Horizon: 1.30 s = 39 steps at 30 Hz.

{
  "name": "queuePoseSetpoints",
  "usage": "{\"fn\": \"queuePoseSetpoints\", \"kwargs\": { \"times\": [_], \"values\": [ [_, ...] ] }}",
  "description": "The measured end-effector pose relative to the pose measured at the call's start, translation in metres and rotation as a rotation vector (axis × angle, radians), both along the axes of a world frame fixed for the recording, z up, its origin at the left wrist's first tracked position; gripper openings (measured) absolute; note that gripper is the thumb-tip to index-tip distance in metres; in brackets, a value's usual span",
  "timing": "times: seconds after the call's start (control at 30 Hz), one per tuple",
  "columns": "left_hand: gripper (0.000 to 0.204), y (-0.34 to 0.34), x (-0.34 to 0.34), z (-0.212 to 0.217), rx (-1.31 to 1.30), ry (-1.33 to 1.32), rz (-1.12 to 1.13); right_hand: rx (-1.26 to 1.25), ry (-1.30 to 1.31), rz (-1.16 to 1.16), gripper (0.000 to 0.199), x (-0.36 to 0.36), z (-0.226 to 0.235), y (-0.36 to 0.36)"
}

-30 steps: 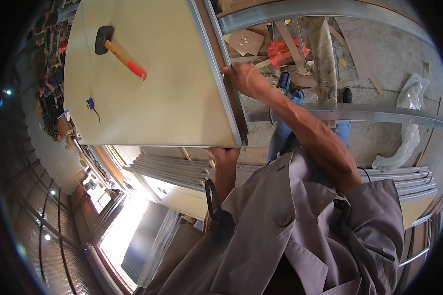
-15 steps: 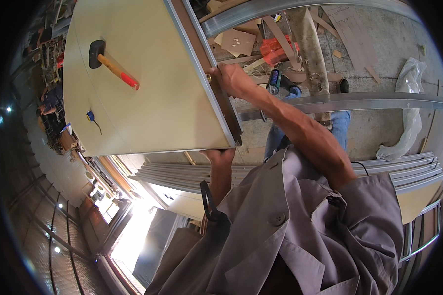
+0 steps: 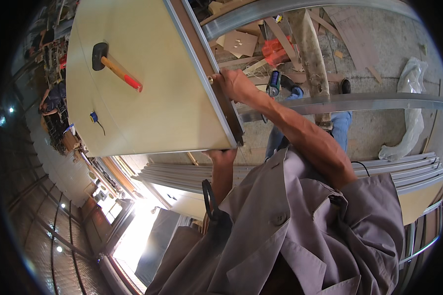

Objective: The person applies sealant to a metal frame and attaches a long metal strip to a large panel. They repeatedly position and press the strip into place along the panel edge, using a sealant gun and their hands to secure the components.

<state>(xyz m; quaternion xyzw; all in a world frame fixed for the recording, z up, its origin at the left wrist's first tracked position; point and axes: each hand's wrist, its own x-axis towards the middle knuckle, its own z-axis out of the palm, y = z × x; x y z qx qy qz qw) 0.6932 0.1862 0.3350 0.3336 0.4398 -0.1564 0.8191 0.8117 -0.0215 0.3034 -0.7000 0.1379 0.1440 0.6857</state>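
Note:
A large cream panel [image 3: 147, 113] with metal-trimmed edges spans the upper left, a brown channel [image 3: 226, 105] running along its right side. My right hand [image 3: 237, 85] is closed on that side, fingers curled against the channel beside a small round brass-coloured fitting [image 3: 210, 79]. At the panel's near corner, my left hand [image 3: 222, 155] grips the lower edge; its fingertips are hidden by the panel. On the panel lie a mallet [image 3: 114, 68] with a black head and red-ended wooden handle, and a blue tape measure [image 3: 94, 117] with a dark strap.
Metal bars [image 3: 349, 102] cross beyond the panel's right side, near a dark cylindrical tool [image 3: 273, 82] with green parts. Board offcuts [image 3: 238, 43], red plastic [image 3: 276, 51] and clear plastic sheeting [image 3: 409, 115] lie on the floor. Framed panels [image 3: 403, 179] are stacked close by my body.
The view has shifted a little, so the mallet and tape measure appear slightly lower and farther right. Both hands keep their places on the panel.

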Motion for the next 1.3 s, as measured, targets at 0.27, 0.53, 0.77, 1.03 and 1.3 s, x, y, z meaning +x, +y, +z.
{"fn": "queuePoseSetpoints", "kwargs": {
  "times": [0.27,0.53,0.77,1.03,1.3],
  "values": [
    [0.032,0.002,-0.013,-0.02,0.943,-0.619,-0.72,-0.062,0.013,0.01,0.042,-0.003,-0.01,0.007],
    [0.031,0.02,-0.036,0.001,2.163,-0.975,-1.322,-0.025,-0.163,-0.051,0.027,-0.013,-0.016,0.024],
    [0.058,0.0,-0.023,0.002,0.592,-0.462,-0.384,0.101,0.051,0.043,0.047,-0.003,0.008,0.001],
    [0.082,-0.005,-0.011,-0.009,-0.007,-0.105,0.172,0.132,0.105,0.166,0.046,-0.006,0.024,-0.04],
    [0.072,-0.014,-0.005,-0.008,0.094,-0.347,0.109,-0.032,-0.181,0.143,0.031,-0.057,0.034,-0.188]
  ]
}}
